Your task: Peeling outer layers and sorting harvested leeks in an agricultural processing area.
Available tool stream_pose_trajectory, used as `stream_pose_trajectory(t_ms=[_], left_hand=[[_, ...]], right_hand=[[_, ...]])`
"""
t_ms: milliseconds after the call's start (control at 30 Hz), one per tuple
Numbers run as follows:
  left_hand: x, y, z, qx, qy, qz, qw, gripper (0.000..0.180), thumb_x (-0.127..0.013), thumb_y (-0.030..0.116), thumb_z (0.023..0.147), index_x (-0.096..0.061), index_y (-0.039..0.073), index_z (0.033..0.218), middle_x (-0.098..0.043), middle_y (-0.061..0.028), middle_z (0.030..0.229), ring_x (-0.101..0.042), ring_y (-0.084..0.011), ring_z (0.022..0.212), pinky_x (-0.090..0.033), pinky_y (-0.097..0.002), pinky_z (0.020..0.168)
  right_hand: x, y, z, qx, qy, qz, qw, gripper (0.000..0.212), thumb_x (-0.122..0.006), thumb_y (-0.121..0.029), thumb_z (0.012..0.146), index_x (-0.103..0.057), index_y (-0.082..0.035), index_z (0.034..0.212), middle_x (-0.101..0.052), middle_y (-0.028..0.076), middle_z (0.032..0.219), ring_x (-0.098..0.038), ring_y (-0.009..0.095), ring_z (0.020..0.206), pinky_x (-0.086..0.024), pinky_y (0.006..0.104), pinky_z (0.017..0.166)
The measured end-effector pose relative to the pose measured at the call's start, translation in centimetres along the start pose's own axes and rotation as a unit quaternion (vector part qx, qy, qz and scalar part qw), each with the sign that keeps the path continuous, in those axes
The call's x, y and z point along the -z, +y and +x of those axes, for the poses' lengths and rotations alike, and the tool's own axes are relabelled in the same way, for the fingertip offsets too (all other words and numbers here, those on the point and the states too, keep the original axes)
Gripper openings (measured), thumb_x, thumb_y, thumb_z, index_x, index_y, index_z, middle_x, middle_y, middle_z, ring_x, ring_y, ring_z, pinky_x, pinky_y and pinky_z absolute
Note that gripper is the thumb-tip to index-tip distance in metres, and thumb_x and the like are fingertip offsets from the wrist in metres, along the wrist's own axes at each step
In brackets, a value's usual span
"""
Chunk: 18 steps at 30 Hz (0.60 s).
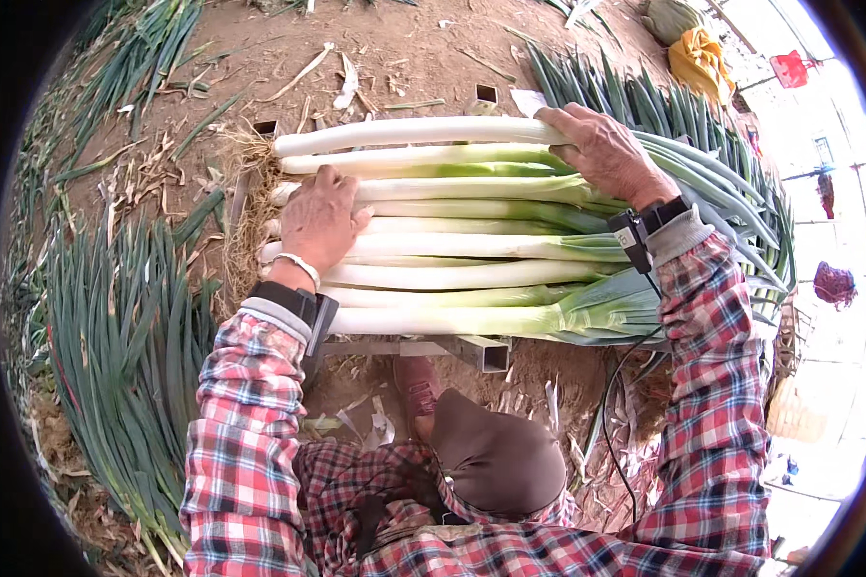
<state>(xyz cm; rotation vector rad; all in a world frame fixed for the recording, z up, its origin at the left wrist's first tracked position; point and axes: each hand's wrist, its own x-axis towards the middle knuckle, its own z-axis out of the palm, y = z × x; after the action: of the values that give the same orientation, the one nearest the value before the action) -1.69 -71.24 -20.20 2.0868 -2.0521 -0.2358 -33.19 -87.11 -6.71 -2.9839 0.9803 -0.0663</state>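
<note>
Several long leeks lie side by side across a metal frame, their roots to the left and green leaves to the right. My right hand is closed over the upper part of the farthest leek, where white turns to green. Near the root end, my left hand lies over the white shafts, fingers curled down on the leeks; its fingertips reach the second leek from the far side and are partly hidden. Dark straps with small devices are round both wrists.
Piles of leeks with green leaves lie on the left and behind the row at the right. Dry scraps litter the soil. A yellow sack stands at the far right. A dark cable hangs by my right arm.
</note>
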Motion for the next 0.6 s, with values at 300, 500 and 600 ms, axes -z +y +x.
stream_pose_trajectory(t_ms=[300, 500, 600], left_hand=[[-0.9, -0.3, -0.5, -0.020, 0.047, -0.015, 0.999, 0.045, -0.063, 0.034, 0.090, -0.059, 0.007, 0.125, -0.059, -0.0125, 0.119, -0.055, -0.0324, 0.115, -0.045, -0.0429, 0.099], [-0.4, 0.5, -0.7, 0.004, 0.022, -0.016, 1.000, 0.043, -0.065, 0.035, 0.088, -0.061, 0.009, 0.122, -0.060, -0.0138, 0.114, -0.057, -0.0335, 0.112, -0.047, -0.0448, 0.096], [0.1, 0.9, -0.4, 0.001, 0.035, -0.041, 0.999, 0.046, -0.068, 0.033, 0.086, -0.059, 0.007, 0.123, -0.057, -0.0148, 0.116, -0.058, -0.0339, 0.109, -0.049, -0.0443, 0.093]], right_hand=[[-0.4, -1.5, 0.1, -0.019, -0.006, -0.032, 0.999, 0.049, -0.068, -0.016, 0.085, -0.055, -0.013, 0.132, -0.062, 0.011, 0.104, -0.063, 0.031, 0.098, -0.050, 0.0417, 0.088], [-5.5, -0.7, -0.4, -0.037, 0.001, -0.052, 0.998, 0.050, -0.067, -0.014, 0.081, -0.056, -0.013, 0.130, -0.057, 0.010, 0.104, -0.057, 0.030, 0.103, -0.046, 0.0428, 0.091], [-5.4, -0.6, -0.6, -0.041, -0.010, -0.056, 0.998, 0.051, -0.066, -0.016, 0.081, -0.056, -0.013, 0.131, -0.058, 0.011, 0.108, -0.055, 0.030, 0.108, -0.047, 0.0425, 0.093]])
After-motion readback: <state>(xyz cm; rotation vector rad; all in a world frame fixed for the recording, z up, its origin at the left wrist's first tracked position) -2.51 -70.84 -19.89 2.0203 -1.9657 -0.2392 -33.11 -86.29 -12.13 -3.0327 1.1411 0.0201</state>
